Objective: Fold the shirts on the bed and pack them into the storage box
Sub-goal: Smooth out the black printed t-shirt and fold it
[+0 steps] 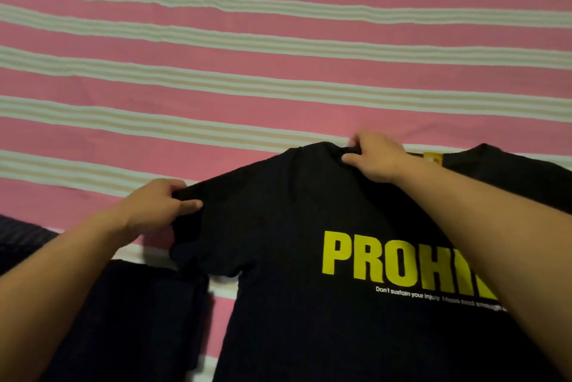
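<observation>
Both grips are pinching the black shirt (pixel 294 258): left hand (pixel 158 205) at the sleeve end, right hand (pixel 374 159) at the shoulder beside the collar. I am judging it light, limp, non-slippery; it is lying on the striped bed (pixel 247 72), so I am favouring seams.

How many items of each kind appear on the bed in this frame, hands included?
Black shirt with yellow print, held by both hands: 1
Dark folded garment beside it, at the lower left: 1
Hands, left hand and right hand: 2
Striped bed sheet: 1
Total: 5
</observation>
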Tool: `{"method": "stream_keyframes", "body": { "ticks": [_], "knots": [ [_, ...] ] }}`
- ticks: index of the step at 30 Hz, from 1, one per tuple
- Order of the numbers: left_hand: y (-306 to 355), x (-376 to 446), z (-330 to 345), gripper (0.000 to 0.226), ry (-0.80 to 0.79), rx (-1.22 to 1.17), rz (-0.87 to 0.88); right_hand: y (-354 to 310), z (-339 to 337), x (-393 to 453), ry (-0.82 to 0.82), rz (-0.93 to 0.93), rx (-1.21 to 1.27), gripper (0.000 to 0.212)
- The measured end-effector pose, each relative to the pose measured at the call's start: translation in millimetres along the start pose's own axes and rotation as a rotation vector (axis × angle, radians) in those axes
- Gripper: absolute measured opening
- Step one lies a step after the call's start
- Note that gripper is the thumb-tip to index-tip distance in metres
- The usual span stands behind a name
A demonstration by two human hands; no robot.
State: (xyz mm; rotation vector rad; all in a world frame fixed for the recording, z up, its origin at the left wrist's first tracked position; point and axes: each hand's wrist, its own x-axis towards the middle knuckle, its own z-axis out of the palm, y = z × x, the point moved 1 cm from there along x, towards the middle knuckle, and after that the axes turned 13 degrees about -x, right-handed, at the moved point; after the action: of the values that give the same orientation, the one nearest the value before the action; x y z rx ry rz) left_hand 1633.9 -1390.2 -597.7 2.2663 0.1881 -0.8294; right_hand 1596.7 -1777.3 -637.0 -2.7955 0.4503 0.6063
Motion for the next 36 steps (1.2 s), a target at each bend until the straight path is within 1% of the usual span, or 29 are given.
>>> {"method": "stream_keyframes", "body": {
  "ticks": [1,3,4,6,7,8,9,10,11,12,14,16,19,21,22,23,24,25,26,27,28,29,31,33,34,36],
  "knots": [
    [1,1,-4,0.019,0.051,-0.158,0.044,-5,-1,3,0.062,0.016,0.008,0.019],
    [7,7,-6,0.019,0.183,-0.349,0.134,-6,-8,8,0.230,0.094,0.034,0.015],
    [12,11,-4,0.020,0.217,-0.342,0.159,-4,-9,12,0.273,0.122,0.020,0.016],
    [13,21,5,0.029,0.243,-0.242,0.162,-1,-2,16,0.275,0.138,-0.089,0.017],
    [14,22,9,0.039,0.259,-0.232,0.129,-1,3,18,0.277,0.141,-0.130,0.018],
    [12,22,11,0.050,0.278,-0.273,0.071,-1,5,19,0.284,0.141,-0.150,0.018],
    [11,19,10,0.059,0.269,-0.383,-0.003,-2,6,19,0.288,0.146,-0.157,0.018],
    [8,15,11,0.063,0.225,-0.491,-0.086,-2,5,18,0.290,0.148,-0.167,0.020],
    [4,7,14,0.058,0.152,-0.573,-0.173,-3,3,16,0.290,0.152,-0.189,0.022],
    [0,-4,14,0.048,0.079,-0.588,-0.250,-4,2,15,0.295,0.162,-0.227,0.028],
    [-10,-21,16,0.033,-0.018,-0.481,-0.305,-7,2,9,0.311,0.177,-0.328,0.040],
    [-20,-25,16,0.025,-0.011,-0.429,-0.280,-12,7,4,0.318,0.160,-0.397,0.045],
    [-18,-29,14,0.015,0.109,-0.550,-0.185,-16,11,2,0.208,0.150,-0.362,0.058],
    [-22,-29,16,0.013,0.142,-0.454,-0.134,-15,8,4,0.129,0.157,-0.320,0.068],
    [-23,-32,18,0.019,0.132,-0.357,-0.126,-15,5,2,0.115,0.153,-0.314,0.074],
    [-24,-37,19,0.027,0.118,-0.217,-0.125,-16,2,-4,0.130,0.134,-0.309,0.080],
    [-24,-43,20,0.037,0.162,-0.019,-0.105,-16,0,-15,0.185,0.101,-0.291,0.082],
    [-21,-50,22,0.046,0.265,0.203,-0.020,-16,-2,-29,0.277,0.057,-0.253,0.080],
    [-14,-58,30,0.049,0.387,0.393,0.149,-14,-1,-47,0.374,0.018,-0.203,0.075],
    [0,-68,42,0.049,0.448,0.507,0.347,-9,2,-70,0.441,0.000,-0.153,0.070],
    [16,-77,60,0.049,0.432,0.545,0.514,1,8,-94,0.469,0.005,-0.110,0.066],
    [31,-84,83,0.051,0.341,0.532,0.617,14,16,-119,0.473,0.026,-0.080,0.064],
    [60,-93,143,0.058,0.099,0.509,0.696,56,34,-169,0.453,0.117,-0.041,0.061],
    [89,-103,208,0.065,-0.075,0.572,0.784,113,45,-215,0.417,0.268,0.003,0.056],
    [101,-105,237,0.068,-0.139,0.601,0.800,145,47,-236,0.409,0.351,0.023,0.052],
    [123,-100,285,0.071,-0.175,0.658,0.803,209,48,-271,0.387,0.532,0.073,0.046]
  ]
}}
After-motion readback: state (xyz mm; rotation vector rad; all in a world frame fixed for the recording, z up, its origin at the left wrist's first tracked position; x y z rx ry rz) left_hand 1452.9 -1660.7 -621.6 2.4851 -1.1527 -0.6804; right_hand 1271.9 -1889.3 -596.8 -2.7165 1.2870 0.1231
